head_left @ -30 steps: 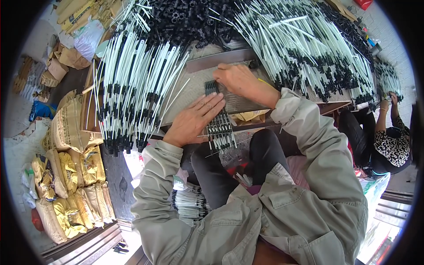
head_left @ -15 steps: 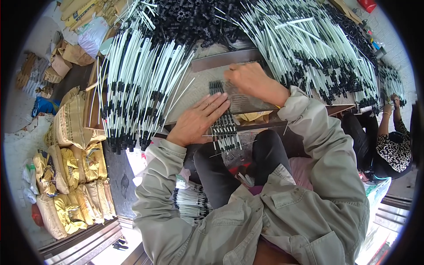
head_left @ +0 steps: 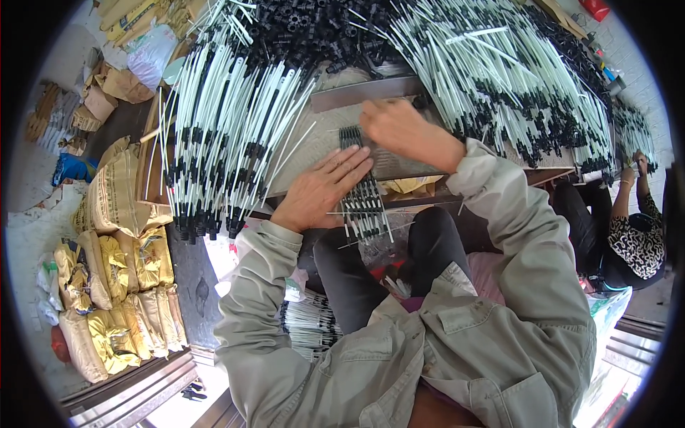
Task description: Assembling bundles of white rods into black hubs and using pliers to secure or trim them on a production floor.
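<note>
A flat row of narrow black-and-white sticks [head_left: 367, 207] lies side by side at the table's near edge, its lower ends sticking out above my knees. Thin wires or rods cross the row near its lower end. My left hand [head_left: 321, 187] rests flat on the row's left side, fingers stretched over it. Just beyond the row's upper end, my right hand [head_left: 407, 132] is closed, fingers curled and slightly blurred; what it holds, if anything, is hidden. A metal strip [head_left: 364, 95] stands behind both hands on the board.
White sticks with black fittings form large piles at left [head_left: 228, 128] and right [head_left: 492, 78]. Black plastic parts [head_left: 307, 28] are heaped at the back. Filled sacks [head_left: 118, 285] lie on the floor at left. At far right, another person [head_left: 631, 235] handles similar sticks.
My right hand has shifted slightly left near the row's upper end. My left hand stays pressed on the sticks, and the row's lower end has moved up a little.
</note>
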`<state>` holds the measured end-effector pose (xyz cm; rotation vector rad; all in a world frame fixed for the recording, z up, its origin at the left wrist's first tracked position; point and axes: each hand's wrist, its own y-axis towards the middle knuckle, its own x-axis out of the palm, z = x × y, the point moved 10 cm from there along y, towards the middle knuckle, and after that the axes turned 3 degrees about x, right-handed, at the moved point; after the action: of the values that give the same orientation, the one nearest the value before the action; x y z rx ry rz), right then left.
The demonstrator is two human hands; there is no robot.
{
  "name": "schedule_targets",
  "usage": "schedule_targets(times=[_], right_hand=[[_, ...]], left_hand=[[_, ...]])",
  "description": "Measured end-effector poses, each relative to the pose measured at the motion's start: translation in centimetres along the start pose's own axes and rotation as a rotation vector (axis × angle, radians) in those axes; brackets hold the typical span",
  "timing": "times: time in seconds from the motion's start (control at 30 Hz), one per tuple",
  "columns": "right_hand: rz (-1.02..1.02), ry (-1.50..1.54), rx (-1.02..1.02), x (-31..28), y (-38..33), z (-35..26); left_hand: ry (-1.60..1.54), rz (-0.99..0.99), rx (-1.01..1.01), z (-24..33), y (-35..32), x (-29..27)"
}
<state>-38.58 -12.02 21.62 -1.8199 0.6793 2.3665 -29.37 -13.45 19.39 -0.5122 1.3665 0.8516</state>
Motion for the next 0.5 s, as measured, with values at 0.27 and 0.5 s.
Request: schedule_targets(times=[0.27, 0.5], right_hand=[[0.103, 1.155, -0.127, -14.9, -3.3, -2.3], [0.245, -0.06, -0.226, -12.0, -7.1, -11.2]], left_hand=[[-0.137, 0.181, -0.007, -0.8, 0.0, -1.8], [-0.147, 0.275, -0.029, -0.6, -0.4, -0.5]])
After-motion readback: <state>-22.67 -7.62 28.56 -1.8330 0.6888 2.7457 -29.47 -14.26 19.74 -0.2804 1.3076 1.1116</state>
